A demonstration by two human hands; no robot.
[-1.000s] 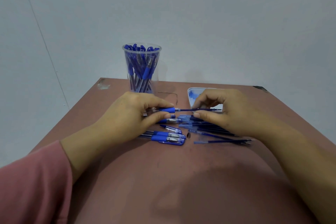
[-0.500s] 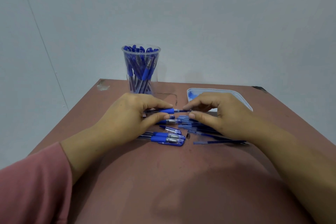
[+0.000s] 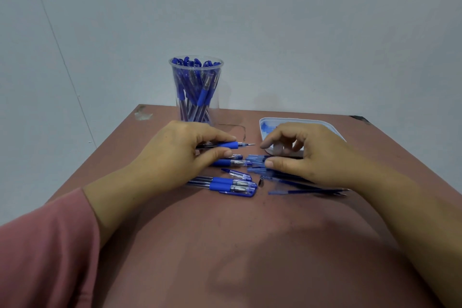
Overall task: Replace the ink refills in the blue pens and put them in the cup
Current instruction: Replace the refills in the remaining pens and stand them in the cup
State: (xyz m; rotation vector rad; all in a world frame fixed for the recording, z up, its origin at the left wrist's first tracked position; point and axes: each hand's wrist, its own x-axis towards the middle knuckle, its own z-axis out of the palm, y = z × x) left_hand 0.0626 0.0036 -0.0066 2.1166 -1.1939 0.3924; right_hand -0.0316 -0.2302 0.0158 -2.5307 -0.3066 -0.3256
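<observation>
Blue pen point(image 3: 226, 145) pinched between thumb and forefinger of left hand point(image 3: 180, 155), just near-side of cup point(image 3: 196, 90). Held level, long axis crosswise, bare tip pointed right, away from cup. Right hand point(image 3: 307, 155) parked right of cup, fingers loosely curled, nothing seen gripped, forefinger just off tip. Closing up pen probably next. Loose caps point(image 3: 257, 157) scattered near-right of cup on bench point(image 3: 225, 245), so better reached by right hand.
</observation>
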